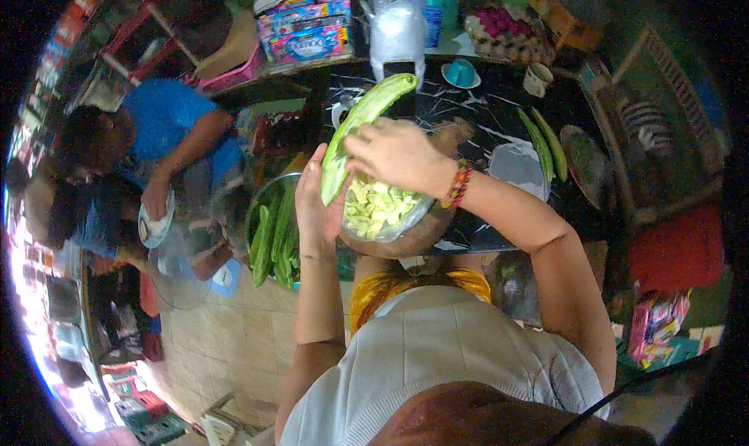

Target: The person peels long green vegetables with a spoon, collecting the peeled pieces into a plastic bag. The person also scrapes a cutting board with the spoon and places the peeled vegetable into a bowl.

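Note:
A long, pale green peeled luffa gourd (360, 131) slants upward over the table, its stem end away from me. My left hand (317, 200) holds its lower end, thumb up along the side. Across the gourd's middle lies my right hand (394, 153), its fingers curled against the surface; whether a tool is in them is hidden. Right below both hands, a clear plastic-lined bowl (413, 221) is filled with cut pale green pieces (377, 204). It sits on a round brown board or stool (406, 247).
Dark unpeeled gourds (273, 231) stand in a basin to my left; two more (538, 146) lie right on the black marbled table (468, 118). A grey plate (519, 169), teal cup (462, 73) and egg tray (511, 40) are beyond. A seated person in blue (168, 118) holds a bowl.

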`<state>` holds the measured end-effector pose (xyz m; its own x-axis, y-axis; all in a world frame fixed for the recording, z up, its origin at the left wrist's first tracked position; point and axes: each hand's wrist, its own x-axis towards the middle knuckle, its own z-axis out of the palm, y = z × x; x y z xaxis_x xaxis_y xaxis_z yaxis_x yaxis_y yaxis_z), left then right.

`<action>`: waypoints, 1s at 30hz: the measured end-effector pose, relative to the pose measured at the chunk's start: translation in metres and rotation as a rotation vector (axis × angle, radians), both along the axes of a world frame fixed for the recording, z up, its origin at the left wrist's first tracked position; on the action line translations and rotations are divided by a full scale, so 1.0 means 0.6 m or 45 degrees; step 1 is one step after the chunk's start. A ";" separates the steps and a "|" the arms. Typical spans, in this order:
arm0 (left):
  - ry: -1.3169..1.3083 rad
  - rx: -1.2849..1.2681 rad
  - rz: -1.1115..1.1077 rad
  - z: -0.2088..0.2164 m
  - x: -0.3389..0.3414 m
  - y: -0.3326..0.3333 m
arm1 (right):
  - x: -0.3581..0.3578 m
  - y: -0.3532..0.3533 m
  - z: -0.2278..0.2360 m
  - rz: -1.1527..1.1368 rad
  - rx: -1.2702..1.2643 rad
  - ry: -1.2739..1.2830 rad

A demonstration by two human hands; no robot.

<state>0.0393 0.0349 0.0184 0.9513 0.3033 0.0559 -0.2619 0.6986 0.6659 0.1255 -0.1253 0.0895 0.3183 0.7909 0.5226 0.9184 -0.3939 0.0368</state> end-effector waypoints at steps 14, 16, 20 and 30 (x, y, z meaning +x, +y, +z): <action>0.073 -0.670 -0.207 -0.006 -0.075 0.071 | -0.012 -0.201 -0.091 -0.454 0.418 0.772; 0.305 -0.196 0.060 -0.053 -0.105 0.112 | -0.021 -0.253 -0.113 -0.613 0.551 0.798; 0.456 -0.057 0.438 -0.025 -0.126 0.074 | -0.012 -0.386 -0.197 -1.143 0.496 0.671; 0.977 1.030 0.983 -0.062 -0.274 0.175 | -0.012 -0.458 -0.332 -1.428 0.236 0.481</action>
<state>-0.1251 0.1398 -0.0191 0.4267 0.9044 0.0079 0.2138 -0.1094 0.9707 0.1183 -0.4001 -0.1097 0.9404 -0.1028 0.3240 0.0003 -0.9529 -0.3033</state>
